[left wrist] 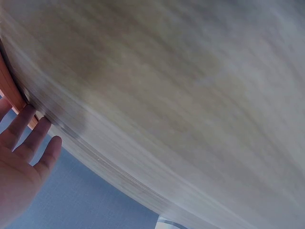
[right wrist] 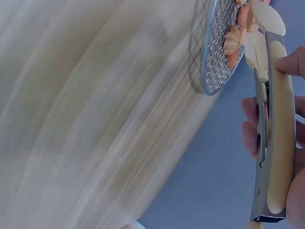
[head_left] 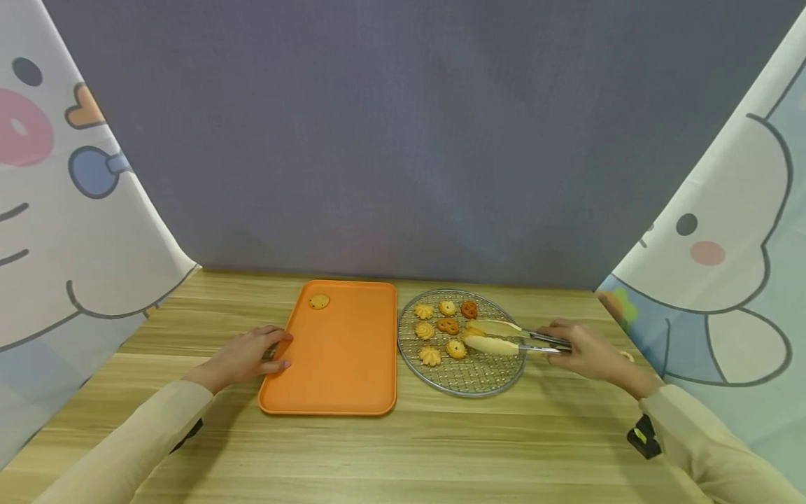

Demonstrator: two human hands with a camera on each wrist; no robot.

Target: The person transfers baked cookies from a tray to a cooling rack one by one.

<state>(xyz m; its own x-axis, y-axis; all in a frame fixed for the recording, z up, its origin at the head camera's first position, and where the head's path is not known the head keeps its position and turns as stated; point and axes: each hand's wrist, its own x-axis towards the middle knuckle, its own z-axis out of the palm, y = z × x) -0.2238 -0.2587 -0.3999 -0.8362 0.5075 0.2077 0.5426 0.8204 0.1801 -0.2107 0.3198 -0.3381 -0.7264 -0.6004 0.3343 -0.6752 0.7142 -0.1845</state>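
My right hand (head_left: 582,348) grips a pair of tongs (right wrist: 281,129) with cream tips and metal arms. The tongs' tips straddle a golden cookie (head_left: 474,332) on the right side of a round wire rack (head_left: 467,389); whether they touch it I cannot tell. Several other cookies sit on the rack, among them a swirled one (head_left: 425,330) and a pretzel-shaped one (head_left: 448,325). With its fingers at the left edge of an orange tray (head_left: 340,364), my left hand (head_left: 248,355) touches the rim. One round, dark-specked cookie (head_left: 319,302) lies at the tray's far left corner.
Tray and rack stand side by side on a wood-grain table (head_left: 441,448), a narrow gap between them. A grey-blue panel (head_left: 403,140) rises behind the table. Printed cartoon curtains (head_left: 724,308) flank both sides.
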